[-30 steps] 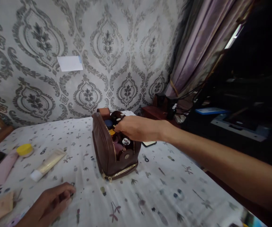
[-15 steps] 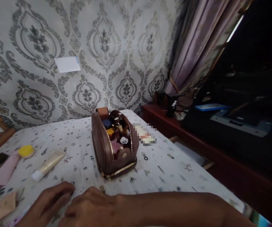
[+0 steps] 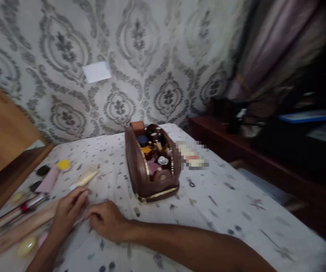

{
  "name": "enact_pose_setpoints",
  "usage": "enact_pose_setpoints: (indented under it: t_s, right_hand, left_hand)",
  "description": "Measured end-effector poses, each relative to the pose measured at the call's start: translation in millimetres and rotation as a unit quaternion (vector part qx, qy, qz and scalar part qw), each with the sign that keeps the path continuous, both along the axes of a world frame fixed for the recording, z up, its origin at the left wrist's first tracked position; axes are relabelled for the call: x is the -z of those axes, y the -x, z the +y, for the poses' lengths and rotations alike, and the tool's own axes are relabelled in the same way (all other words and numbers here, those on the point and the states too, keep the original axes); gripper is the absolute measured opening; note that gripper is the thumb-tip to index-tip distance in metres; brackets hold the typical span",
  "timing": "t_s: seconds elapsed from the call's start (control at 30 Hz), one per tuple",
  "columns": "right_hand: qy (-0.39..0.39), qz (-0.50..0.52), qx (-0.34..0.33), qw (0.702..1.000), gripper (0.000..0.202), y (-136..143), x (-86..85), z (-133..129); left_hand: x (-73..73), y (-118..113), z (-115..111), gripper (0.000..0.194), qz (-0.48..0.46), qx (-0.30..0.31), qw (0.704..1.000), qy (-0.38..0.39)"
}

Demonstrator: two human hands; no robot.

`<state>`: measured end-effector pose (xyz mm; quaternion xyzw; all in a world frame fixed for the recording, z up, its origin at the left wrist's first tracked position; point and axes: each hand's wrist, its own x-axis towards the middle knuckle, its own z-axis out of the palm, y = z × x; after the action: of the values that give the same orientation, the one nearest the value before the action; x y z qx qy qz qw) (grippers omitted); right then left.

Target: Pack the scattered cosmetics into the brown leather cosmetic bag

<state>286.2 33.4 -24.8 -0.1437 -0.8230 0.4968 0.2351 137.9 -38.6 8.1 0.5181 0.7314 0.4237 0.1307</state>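
My left hand (image 3: pixel 74 204) is low over the cloth at the lower left, just in front of a cream-coloured tube (image 3: pixel 87 176) with a white cap. Its fingers are bent and drawn together; what they hold, if anything, is hidden. Close to its right, my right hand (image 3: pixel 108 221) is curled with the knuckles up, and its fingertips are tucked out of sight. A brown cosmetic bag (image 3: pixel 139 162) stands unzipped beyond my hands. Inside it are several bottles and jars, among them a jar with a dark blue lid (image 3: pixel 143 140) and a silver cap (image 3: pixel 163 161).
Left of my hands lie a pink tube (image 3: pixel 48 179), a yellow lid (image 3: pixel 63 165), dark round items (image 3: pixel 42 170) and a long pinkish-brown tube (image 3: pixel 24 226). A wooden board (image 3: pixel 7 132) leans at far left. Beyond the table's right edge is a dark red cabinet (image 3: pixel 205 128).
The view has swung left and blurred, so the bag appears farther right and more items at left show. My hands appear farther up the picture, with a small gap between them.
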Motion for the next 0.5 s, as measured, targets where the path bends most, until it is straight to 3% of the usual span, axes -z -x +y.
enact_pose_setpoints:
  t_s: [0.13,0.5]
  right_hand:
    - [0.037,0.046,-0.003,0.998,0.031,-1.2,-0.8,-0.5]
    - [0.126,0.049,-0.048,0.99,0.023,3.3,-0.9,1.3]
  left_hand:
    - [-5.6,-10.0,4.2,0.037,0.01,0.022,1.0,0.0]
    - [-2.2,-8.0,1.1,0.034,-0.004,0.063,0.998,-0.018]
